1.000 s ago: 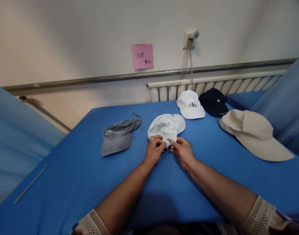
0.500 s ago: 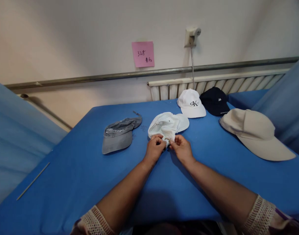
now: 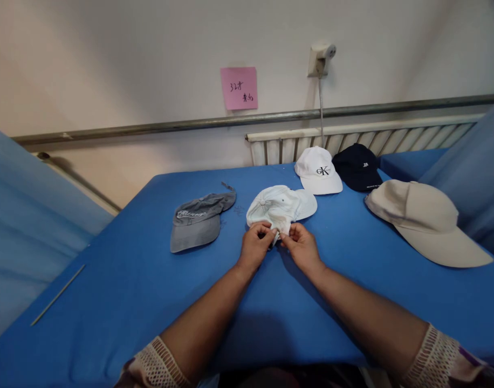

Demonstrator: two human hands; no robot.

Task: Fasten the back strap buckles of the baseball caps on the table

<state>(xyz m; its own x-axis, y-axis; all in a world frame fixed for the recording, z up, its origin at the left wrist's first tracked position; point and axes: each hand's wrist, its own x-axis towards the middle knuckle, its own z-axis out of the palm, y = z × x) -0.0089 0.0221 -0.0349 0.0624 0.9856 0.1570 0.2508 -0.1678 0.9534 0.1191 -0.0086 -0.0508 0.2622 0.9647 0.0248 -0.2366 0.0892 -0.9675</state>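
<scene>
A pale mint baseball cap point(image 3: 271, 205) lies in the middle of the blue-covered table, its brim pointing right and its back strap toward me. My left hand point(image 3: 255, 245) pinches the strap end from the left, fingers closed. From the right, my right hand point(image 3: 301, 245) grips the same strap by its buckle, thumb and forefinger pressed together. The fingertips nearly meet, so most of the buckle is hidden. A grey baseball cap point(image 3: 196, 221) with white lettering and a loose strap sits to the left.
A white cap point(image 3: 317, 171) and a black cap point(image 3: 356, 166) stand at the back right. Nearer, a large beige cap point(image 3: 425, 221) lies at the right. A thin stick point(image 3: 57, 295) rests near the table's left edge. Behind are a radiator point(image 3: 279, 148) and a metal rail point(image 3: 182, 126).
Both hands stay at the strap; the fingertips now cover more of the buckle. The cap's brim has shifted slightly right. The whole view has moved a little.
</scene>
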